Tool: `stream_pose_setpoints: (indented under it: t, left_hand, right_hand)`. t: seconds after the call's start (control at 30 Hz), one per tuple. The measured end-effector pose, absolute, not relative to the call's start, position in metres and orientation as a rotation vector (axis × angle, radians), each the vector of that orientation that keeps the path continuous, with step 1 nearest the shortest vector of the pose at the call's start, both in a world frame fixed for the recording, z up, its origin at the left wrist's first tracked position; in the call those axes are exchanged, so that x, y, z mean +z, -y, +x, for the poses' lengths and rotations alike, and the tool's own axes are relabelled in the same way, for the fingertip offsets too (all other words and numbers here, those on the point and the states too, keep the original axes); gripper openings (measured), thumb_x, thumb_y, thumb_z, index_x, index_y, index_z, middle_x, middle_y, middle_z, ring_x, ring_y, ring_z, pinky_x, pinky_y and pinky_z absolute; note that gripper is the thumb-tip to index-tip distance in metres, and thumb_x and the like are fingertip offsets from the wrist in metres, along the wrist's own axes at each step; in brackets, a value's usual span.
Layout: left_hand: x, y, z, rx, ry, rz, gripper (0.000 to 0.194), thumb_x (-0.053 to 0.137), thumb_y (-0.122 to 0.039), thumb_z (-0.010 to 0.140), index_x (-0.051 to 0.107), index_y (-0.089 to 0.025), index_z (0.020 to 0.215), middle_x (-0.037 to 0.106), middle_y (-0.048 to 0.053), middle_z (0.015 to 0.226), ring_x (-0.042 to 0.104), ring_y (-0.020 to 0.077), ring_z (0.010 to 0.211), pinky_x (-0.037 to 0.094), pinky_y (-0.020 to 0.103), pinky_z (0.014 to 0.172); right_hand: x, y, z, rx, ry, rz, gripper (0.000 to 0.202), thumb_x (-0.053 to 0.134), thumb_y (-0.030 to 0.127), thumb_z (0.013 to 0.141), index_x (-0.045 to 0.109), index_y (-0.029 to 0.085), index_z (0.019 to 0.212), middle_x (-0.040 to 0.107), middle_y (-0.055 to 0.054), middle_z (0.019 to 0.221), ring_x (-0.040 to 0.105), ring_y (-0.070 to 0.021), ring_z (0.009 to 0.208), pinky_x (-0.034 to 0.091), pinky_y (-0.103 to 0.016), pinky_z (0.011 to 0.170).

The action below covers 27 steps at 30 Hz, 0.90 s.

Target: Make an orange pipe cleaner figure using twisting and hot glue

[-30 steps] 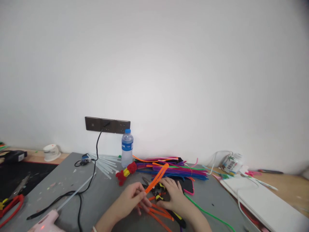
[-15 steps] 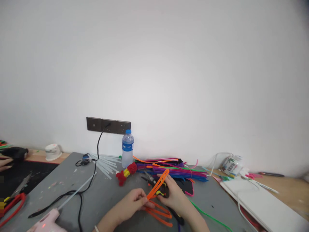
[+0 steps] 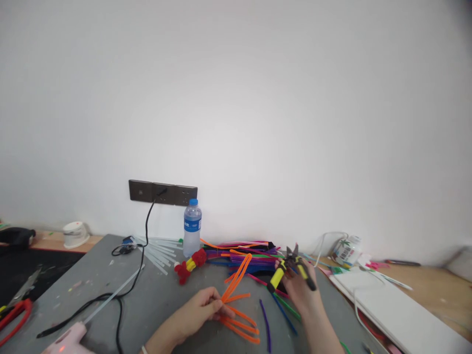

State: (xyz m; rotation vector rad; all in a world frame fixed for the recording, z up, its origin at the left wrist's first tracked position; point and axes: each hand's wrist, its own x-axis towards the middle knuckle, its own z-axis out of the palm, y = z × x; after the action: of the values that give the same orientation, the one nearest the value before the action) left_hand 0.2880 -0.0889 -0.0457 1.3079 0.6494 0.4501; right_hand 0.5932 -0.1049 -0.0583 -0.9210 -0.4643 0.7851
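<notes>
My left hand (image 3: 204, 309) is closed on the middle of a bundle of bent orange pipe cleaners (image 3: 238, 281), whose loops and ends spread up and to the right. To its right, my right hand (image 3: 300, 290) holds black and yellow pliers (image 3: 292, 268), jaws pointing up and the two handles apart. Behind the hands lies a pile of purple, blue and pink pipe cleaners (image 3: 245, 262). A purple piece (image 3: 265, 324) rests on the grey table between the hands. The red and yellow pipe-cleaner figure (image 3: 190, 266) lies behind my left hand.
A water bottle (image 3: 192, 228) stands by the wall. Clear glue sticks (image 3: 158, 253), a black cable (image 3: 121, 295) and a pink glue gun (image 3: 70, 340) are at left, with red-handled scissors (image 3: 16, 314) beyond. At right lie a white board (image 3: 401, 307) and a plastic jar (image 3: 346, 251).
My right hand has left the orange bundle, moved right and lifted the pliers, which lay on the table. My left hand still grips the bundle. The other person's hand at far left is gone from view.
</notes>
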Motion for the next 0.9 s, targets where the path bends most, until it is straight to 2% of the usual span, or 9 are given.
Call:
stream_pose_setpoints:
  t: [0.1,0.27,0.37,0.43,0.5,0.63,0.77,0.9]
  left_hand:
    - [-0.046,0.089,0.289,0.484,-0.612,1.284,0.047,0.063,-0.064,0.074,0.043,-0.022,0.078,0.073,0.005,0.087,0.067,0.0224,0.090,0.043,0.040,0.090]
    - [-0.043,0.084,0.289,0.655,-0.610,1.362,0.040,0.059,-0.058,0.081,0.045,-0.021,0.077,0.073,0.006,0.082,0.067,0.0193,0.080,0.046,0.030,0.074]
    - [-0.042,0.076,0.286,0.850,-0.724,1.478,0.036,0.057,-0.054,0.083,0.048,-0.020,0.074,0.070,0.004,0.072,0.063,0.0172,0.069,0.046,0.027,0.066]
    - [-0.043,0.071,0.282,0.955,-0.829,1.556,0.033,0.056,-0.051,0.084,0.049,-0.021,0.072,0.065,0.001,0.063,0.060,0.0164,0.061,0.044,0.026,0.062]
    - [-0.045,0.067,0.279,1.011,-0.935,1.648,0.030,0.055,-0.047,0.084,0.049,-0.022,0.070,0.061,-0.001,0.057,0.057,0.0160,0.056,0.041,0.025,0.058]
    - [-0.045,0.064,0.276,1.034,-1.042,1.746,0.024,0.054,-0.042,0.084,0.051,-0.022,0.070,0.060,-0.002,0.055,0.058,0.0171,0.054,0.039,0.025,0.056]
    - [-0.044,0.064,0.276,1.054,-1.048,1.773,0.023,0.054,-0.039,0.084,0.052,-0.022,0.068,0.062,-0.001,0.056,0.060,0.0179,0.055,0.039,0.025,0.056]
    - [-0.046,0.064,0.276,1.044,-1.033,1.822,0.020,0.053,-0.034,0.086,0.052,-0.022,0.069,0.063,-0.001,0.057,0.061,0.0176,0.055,0.039,0.024,0.055]
  right_hand:
    - [-0.059,0.111,0.606,0.897,0.298,-0.659,0.033,0.063,0.052,0.066,0.063,0.021,0.076,0.070,-0.008,0.081,0.068,-0.0273,0.079,0.058,-0.048,0.070]
    - [-0.043,0.120,0.594,1.005,0.256,-0.459,0.041,0.061,0.054,0.068,0.064,0.023,0.095,0.068,-0.010,0.106,0.063,-0.0318,0.101,0.050,-0.061,0.085]
    - [-0.028,0.122,0.577,1.149,0.391,-0.452,0.053,0.056,0.063,0.070,0.063,0.023,0.105,0.066,-0.012,0.110,0.059,-0.0321,0.106,0.045,-0.061,0.089]
    - [-0.018,0.123,0.564,1.236,0.492,-0.482,0.055,0.054,0.064,0.072,0.062,0.024,0.108,0.065,-0.012,0.107,0.060,-0.0295,0.099,0.047,-0.056,0.088]
    - [-0.010,0.126,0.551,1.316,0.598,-0.508,0.052,0.054,0.059,0.072,0.061,0.024,0.110,0.064,-0.009,0.099,0.061,-0.0244,0.084,0.050,-0.049,0.082]
    - [0.000,0.134,0.523,1.490,0.864,-0.528,0.052,0.054,0.054,0.070,0.061,0.023,0.112,0.058,-0.004,0.084,0.053,-0.0172,0.062,0.052,-0.038,0.067]
    - [0.001,0.140,0.501,1.680,1.008,-0.532,0.052,0.052,0.054,0.069,0.062,0.020,0.108,0.057,-0.005,0.081,0.053,-0.0176,0.058,0.050,-0.037,0.063]
    - [-0.005,0.140,0.493,1.663,1.065,-0.539,0.047,0.052,0.051,0.072,0.061,0.018,0.105,0.060,-0.006,0.080,0.055,-0.0182,0.057,0.048,-0.034,0.063]
